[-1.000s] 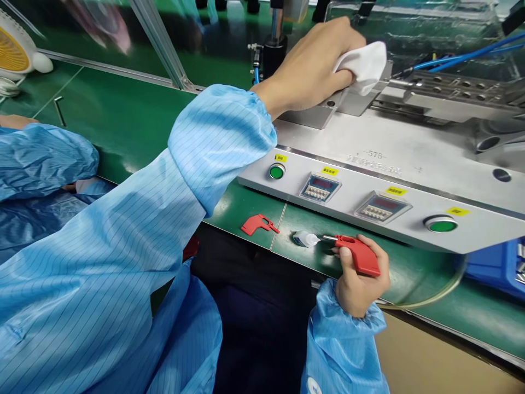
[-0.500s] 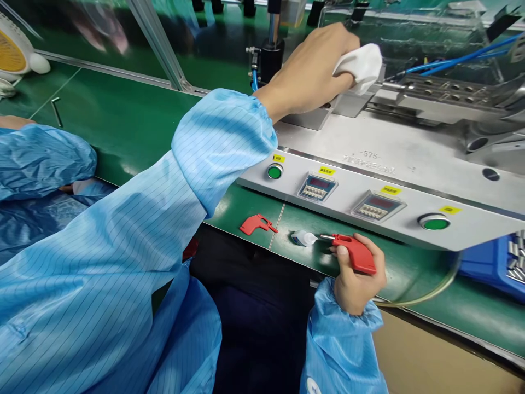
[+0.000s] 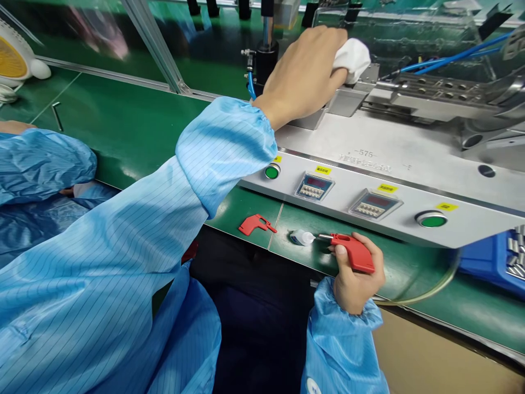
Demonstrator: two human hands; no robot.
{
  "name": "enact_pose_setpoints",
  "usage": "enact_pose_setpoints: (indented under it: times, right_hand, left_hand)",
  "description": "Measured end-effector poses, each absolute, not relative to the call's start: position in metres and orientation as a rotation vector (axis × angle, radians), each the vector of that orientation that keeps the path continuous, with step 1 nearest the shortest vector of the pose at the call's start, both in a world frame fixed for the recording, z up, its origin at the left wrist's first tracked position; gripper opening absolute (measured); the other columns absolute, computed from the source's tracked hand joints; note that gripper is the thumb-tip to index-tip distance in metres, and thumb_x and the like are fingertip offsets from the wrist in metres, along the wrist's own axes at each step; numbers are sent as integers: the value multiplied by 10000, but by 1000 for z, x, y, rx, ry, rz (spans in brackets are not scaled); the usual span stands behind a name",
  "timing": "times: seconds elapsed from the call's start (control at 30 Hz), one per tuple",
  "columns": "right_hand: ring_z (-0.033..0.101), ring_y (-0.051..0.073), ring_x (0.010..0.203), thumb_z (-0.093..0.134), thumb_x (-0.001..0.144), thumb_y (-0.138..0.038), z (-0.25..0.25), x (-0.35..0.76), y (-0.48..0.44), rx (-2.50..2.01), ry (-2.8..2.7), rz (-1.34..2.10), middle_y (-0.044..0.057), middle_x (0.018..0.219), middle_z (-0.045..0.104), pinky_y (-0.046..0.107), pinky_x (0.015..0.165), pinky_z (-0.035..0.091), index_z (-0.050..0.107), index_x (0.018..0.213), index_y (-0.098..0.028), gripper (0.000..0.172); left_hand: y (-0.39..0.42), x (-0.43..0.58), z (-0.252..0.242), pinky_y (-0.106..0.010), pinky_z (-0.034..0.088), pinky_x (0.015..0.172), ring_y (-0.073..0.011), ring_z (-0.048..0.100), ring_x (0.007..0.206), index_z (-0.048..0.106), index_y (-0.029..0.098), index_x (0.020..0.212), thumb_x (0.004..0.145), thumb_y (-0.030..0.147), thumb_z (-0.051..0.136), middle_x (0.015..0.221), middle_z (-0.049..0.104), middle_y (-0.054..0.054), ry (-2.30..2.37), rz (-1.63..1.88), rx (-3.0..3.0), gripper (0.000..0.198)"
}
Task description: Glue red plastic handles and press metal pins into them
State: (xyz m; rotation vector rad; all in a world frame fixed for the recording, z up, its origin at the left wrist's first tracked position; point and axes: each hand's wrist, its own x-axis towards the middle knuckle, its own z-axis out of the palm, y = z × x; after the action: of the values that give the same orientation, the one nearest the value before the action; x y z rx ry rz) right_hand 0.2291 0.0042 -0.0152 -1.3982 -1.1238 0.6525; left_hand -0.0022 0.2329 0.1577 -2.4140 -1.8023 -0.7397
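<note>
My left hand [image 3: 305, 76] is stretched out over the machine [image 3: 410, 139], its fingers closed on a white cloth [image 3: 353, 59]. The cloth presses against a metal block [image 3: 348, 102] on the machine's top; the fingertips are hidden behind it. Lower down, my right hand [image 3: 361, 282] grips a red pistol-shaped plastic piece [image 3: 356, 254] with a short metal tube [image 3: 326, 237] pointing left. Just left of that tube, a small white bottle [image 3: 301, 237] lies on its side on the green table. A second red pistol-shaped piece [image 3: 256, 224] lies farther left.
The machine's front panel carries green buttons [image 3: 431, 219] and two digital counters [image 3: 375, 204]. A blue bin [image 3: 486, 260] of metal cylinders stands at the right. Blue air tubes [image 3: 455, 56] cross the back. At the left are another person's sleeve [image 3: 45, 164] and a hex key [image 3: 57, 116].
My left hand has shifted slightly left along the metal block with the cloth. My right hand keeps its hold on the red piece. The whole view has moved a little.
</note>
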Motion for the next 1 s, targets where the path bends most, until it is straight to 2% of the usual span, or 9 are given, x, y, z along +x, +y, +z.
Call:
enact_pose_setpoints:
  times: [0.27,0.4,0.67,1.0]
  right_hand:
    - [729,238,727,860,796,-587,-16,230,4,-1417,-1131,661,53,934,746,403,771,579,721,1144,-194,543]
    - [722,240,720,848,789,-619,-16,229,4,-1435,-1135,642,53,905,740,409,759,580,722,1125,-191,559]
    - [723,240,728,856,797,-594,-17,231,4,-1423,-1136,653,59,938,743,408,765,574,723,1138,-197,540]
    - [721,230,717,867,792,-592,-17,230,3,-1414,-1128,647,55,933,747,392,752,572,729,1132,-197,540]
  left_hand:
    - [226,1,159,-489,438,1016,-372,609,1267,697,152,1157,1002,115,473,1311,681,-178,-1827,-708,-2366,275]
    - [232,-8,159,-478,451,992,-359,623,1249,719,147,1138,981,108,449,1226,706,-145,-1723,-639,-2442,314]
    - [232,-1,159,-498,421,1019,-394,598,1280,624,180,1040,1015,138,522,1288,695,-183,-1854,-751,-2405,113]
    - [231,-2,160,-518,412,984,-425,592,1284,622,158,1102,1017,135,493,1328,681,-199,-1852,-684,-2408,156]
